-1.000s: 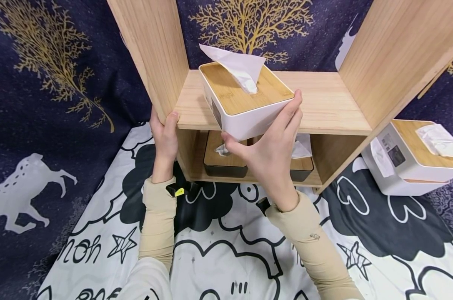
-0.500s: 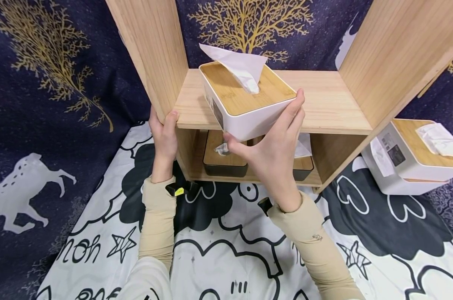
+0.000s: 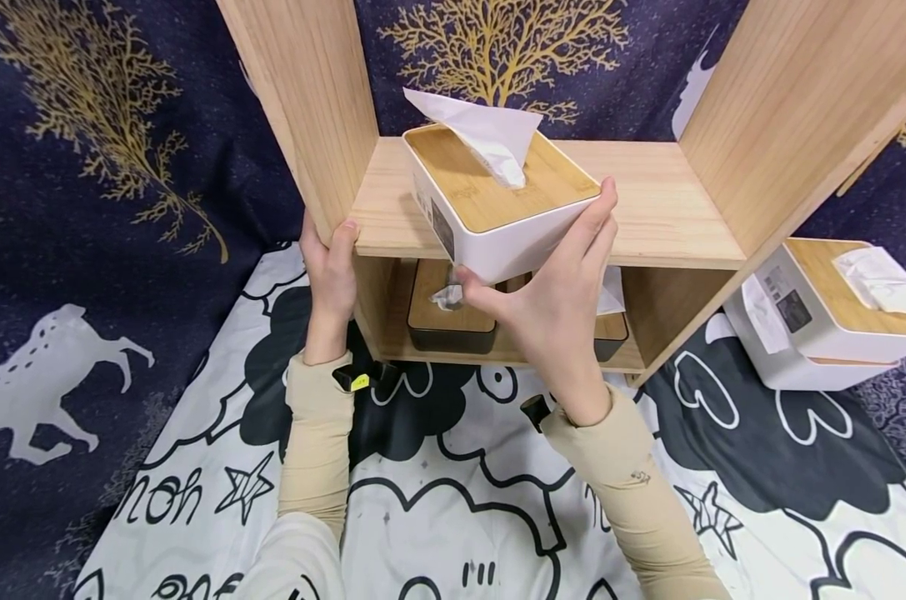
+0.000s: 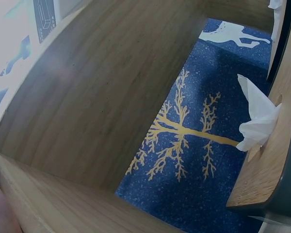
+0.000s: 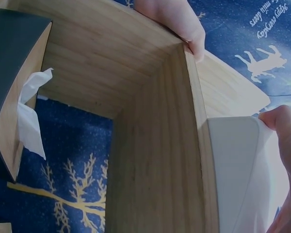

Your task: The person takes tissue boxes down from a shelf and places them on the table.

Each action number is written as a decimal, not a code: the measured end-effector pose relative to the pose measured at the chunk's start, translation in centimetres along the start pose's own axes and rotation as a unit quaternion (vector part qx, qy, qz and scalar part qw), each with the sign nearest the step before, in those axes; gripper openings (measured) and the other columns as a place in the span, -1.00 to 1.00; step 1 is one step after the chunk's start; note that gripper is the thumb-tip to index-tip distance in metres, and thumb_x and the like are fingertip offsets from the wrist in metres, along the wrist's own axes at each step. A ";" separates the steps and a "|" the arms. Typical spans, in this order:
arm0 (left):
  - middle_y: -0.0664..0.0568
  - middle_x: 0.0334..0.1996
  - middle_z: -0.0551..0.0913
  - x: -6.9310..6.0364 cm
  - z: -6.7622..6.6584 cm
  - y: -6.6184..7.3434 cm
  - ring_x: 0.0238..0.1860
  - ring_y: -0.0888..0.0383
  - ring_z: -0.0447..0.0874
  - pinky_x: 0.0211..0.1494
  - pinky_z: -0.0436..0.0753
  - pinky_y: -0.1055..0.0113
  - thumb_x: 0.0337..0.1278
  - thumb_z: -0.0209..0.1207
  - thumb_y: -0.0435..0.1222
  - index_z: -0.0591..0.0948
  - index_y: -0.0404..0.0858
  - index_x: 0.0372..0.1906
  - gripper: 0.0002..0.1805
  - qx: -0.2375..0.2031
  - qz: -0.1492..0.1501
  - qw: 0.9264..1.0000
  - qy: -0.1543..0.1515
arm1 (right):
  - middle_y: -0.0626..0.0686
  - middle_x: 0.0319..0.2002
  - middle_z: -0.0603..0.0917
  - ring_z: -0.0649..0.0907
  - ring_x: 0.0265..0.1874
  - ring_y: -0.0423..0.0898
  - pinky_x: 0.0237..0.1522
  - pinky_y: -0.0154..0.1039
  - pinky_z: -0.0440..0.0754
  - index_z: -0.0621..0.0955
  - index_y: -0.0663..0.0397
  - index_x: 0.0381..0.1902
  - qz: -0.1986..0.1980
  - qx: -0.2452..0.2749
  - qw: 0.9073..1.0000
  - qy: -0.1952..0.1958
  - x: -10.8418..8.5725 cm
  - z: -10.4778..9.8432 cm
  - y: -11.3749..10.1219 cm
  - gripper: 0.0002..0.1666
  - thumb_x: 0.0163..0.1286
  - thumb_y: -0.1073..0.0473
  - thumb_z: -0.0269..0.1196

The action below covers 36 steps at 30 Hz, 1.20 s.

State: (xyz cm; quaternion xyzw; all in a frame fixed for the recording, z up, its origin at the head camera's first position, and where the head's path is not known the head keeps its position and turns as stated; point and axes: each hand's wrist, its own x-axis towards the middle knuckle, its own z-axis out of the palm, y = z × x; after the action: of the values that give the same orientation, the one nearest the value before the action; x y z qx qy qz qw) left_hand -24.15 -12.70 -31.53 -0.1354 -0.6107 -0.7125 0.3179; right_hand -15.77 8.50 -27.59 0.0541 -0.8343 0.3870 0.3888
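Note:
My right hand (image 3: 553,308) holds a white tissue box (image 3: 513,242) with a bamboo lid and a tissue sticking up. Thumb and fingers span the box's near side. The box sits tilted over the front of the upper shelf board (image 3: 648,212); whether it touches the board is hard to tell in the head view. My left hand (image 3: 331,271) grips the front edge of the wooden shelf's left panel (image 3: 310,108), thumb on the near corner. In the right wrist view, the white box (image 5: 233,170) appears close by the board's edge, and the left hand (image 5: 177,19) shows at the top.
In the lower compartment stand a dark tissue box (image 3: 453,333) on the left and another dark tissue box (image 3: 610,333) on the right, partly hidden. Two stacked white tissue boxes (image 3: 843,333) stand right of the shelf. A patterned cloth (image 3: 453,517) lies in front.
My right hand and the white tissue box have shifted slightly to the right along the shelf. The left hand keeps its grip on the side panel.

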 end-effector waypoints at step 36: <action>-0.12 0.08 0.44 0.1 -0.1 -0.1 0.12 0.12 0.40 0.28 0.34 0.30 0.02 -0.02 -0.37 0.29 -0.39 0.37 -0.32 0.001 0.001 1.000 -0.008 | 0.15 0.51 -0.08 0.01 0.45 -0.18 0.47 -0.13 0.01 -0.29 0.24 0.51 0.064 0.073 0.995 -0.022 -0.3 -0.5 0.5 0.75 -0.29 -0.51 0.43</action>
State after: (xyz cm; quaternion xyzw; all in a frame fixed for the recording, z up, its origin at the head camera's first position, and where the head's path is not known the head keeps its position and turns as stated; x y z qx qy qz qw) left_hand -24.27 -12.79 -31.62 -0.1414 -0.6140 -0.7104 0.3136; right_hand -15.43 9.06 -27.92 0.0374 -0.8138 0.4701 0.3398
